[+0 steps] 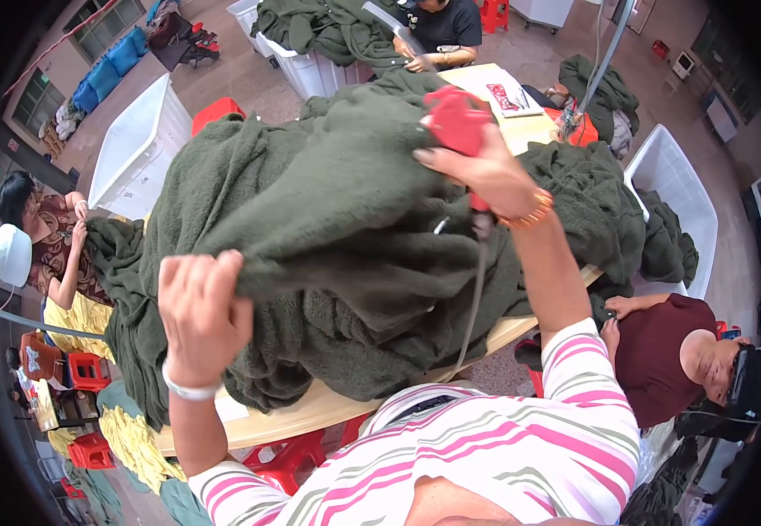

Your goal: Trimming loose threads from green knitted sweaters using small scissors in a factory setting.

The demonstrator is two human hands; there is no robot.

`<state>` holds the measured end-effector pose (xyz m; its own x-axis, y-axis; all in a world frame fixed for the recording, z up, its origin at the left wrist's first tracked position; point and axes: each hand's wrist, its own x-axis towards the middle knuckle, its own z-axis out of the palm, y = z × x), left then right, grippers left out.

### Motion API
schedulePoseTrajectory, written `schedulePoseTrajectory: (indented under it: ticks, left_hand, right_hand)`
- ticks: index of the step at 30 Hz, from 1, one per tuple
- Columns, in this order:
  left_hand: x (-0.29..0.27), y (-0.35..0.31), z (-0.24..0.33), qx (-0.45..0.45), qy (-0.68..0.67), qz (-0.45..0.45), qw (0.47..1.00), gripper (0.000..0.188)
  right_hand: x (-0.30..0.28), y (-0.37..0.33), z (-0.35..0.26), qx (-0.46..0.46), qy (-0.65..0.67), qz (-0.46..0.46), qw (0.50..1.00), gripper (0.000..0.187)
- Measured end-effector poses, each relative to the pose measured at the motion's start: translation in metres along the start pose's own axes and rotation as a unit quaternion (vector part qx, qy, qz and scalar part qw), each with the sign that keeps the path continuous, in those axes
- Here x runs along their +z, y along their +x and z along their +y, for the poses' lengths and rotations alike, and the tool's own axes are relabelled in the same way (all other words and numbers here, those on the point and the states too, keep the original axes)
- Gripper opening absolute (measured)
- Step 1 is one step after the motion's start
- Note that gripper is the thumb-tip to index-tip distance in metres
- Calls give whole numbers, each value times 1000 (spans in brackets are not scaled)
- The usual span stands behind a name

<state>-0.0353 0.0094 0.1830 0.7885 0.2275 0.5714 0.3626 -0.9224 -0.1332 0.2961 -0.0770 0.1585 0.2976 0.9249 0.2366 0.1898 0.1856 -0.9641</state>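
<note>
My left hand (198, 316) is closed on the near left end of a dark green fleece garment (336, 180), pulling it up off the heap. In my right hand (496, 182) is a red corded hand tool (457, 118), blurred by motion, at the garment's far right end. Its exact kind cannot be made out. A grey cord (475, 307) runs down from the tool towards the table's near edge. Underneath lies a large pile of similar green fleece (301, 351), covering most of the pale wooden table (328, 410).
White plastic bins stand at the left (139, 145), far side (310, 74) and right (700, 210). People sit at the left (51, 232), far side (442, 31) and right (670, 346). A red stool (288, 460) is under the near edge. A metal pole (613, 53) rises at the far right.
</note>
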Motion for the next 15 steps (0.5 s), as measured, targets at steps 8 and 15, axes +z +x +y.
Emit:
schedulePoseTrajectory:
  ticks: [8,15]
  left_hand:
    - [75,-91,99,25,-282,-192,940,35]
    - [113,-69,177,68,-452,-139,878,24]
  right_hand:
    - [-39,-104,41,130,-160,-32,978,31]
    - [24,-32,-5,-30,-371,1,928,57]
